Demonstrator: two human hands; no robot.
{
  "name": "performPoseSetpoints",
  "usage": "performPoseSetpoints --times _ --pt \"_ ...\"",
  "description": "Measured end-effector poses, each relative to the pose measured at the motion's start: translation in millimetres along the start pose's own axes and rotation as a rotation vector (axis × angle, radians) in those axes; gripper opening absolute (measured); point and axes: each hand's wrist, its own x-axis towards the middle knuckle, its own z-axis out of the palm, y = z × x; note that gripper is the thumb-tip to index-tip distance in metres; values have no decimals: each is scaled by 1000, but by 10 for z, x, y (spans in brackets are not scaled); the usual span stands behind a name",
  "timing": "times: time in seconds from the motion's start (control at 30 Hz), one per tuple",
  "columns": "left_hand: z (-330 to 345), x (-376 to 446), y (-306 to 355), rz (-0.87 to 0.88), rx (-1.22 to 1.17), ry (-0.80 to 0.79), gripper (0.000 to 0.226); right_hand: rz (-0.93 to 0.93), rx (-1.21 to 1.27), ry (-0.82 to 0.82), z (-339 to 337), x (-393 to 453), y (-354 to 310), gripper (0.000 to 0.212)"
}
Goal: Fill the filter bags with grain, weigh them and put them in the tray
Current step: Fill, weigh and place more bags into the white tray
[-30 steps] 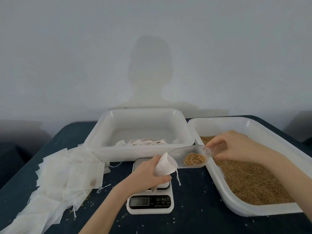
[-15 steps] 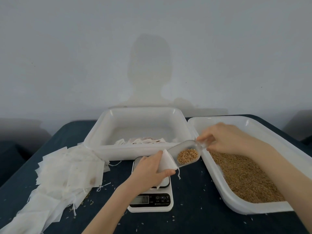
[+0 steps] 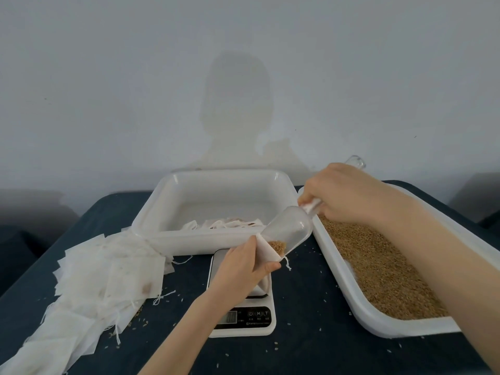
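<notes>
**Scoop tipped into the bag over the scale**

Head view: the right hand (image 3: 349, 194) grips the handle of the clear scoop (image 3: 290, 230), fingers curled round it. The left hand (image 3: 240, 269) pinches a white filter bag (image 3: 266, 251) between thumb and fingers, holding its mouth open above the scale (image 3: 243, 318). The scoop's lip sits in the bag's mouth, and the grain (image 3: 277, 245) lies bunched at the low end of the scoop, right at the bag.

Against half a second ago, the scoop has swung from near level to steeply tilted, handle up toward 1 o'clock and mouth down toward 7 o'clock. The grain has slid from the middle of the scoop to its lip. The right hand has risen; the left hand and bag have hardly shifted.

The tray (image 3: 151, 220) stands at 12 o'clock from the scale, with a few filled bags along its near wall. The grain tub (image 3: 389, 324) lies at 3 o'clock, just beside the scale. A heap of empty bags (image 3: 102, 277) spreads at 9 o'clock.

All rests on a dark table (image 3: 311, 347) dotted with loose kernels. Behind is a pale wall (image 3: 108, 90) bearing the person's shadow
</notes>
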Motion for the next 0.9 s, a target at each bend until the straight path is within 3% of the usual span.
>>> performPoseSetpoints --times 0.17,0.23,0.37,0.47,0.7,0.83,0.9 --pt "-56 -16 27 10 -26 -7 37 88 180 -72 149 -33 135 31" --pt "-77 -16 19 -26 -99 -19 38 156 385 -117 263 -91 216 26" --pt "-113 -13 -6 -40 -242 -30 24 161 805 -199 488 -206 306 42" --pt "-118 -6 10 -32 -288 -44 13 189 841 -230 651 -213 341 41" --pt "-168 47 72 -59 -476 20 21 147 1001 -243 858 -280 420 36" --pt "-199 111 93 -28 -478 51 9 188 1063 -211 971 -368 481 35" --pt "-213 161 93 -24 -465 61 16 235 1064 -192 1038 -433 540 35"
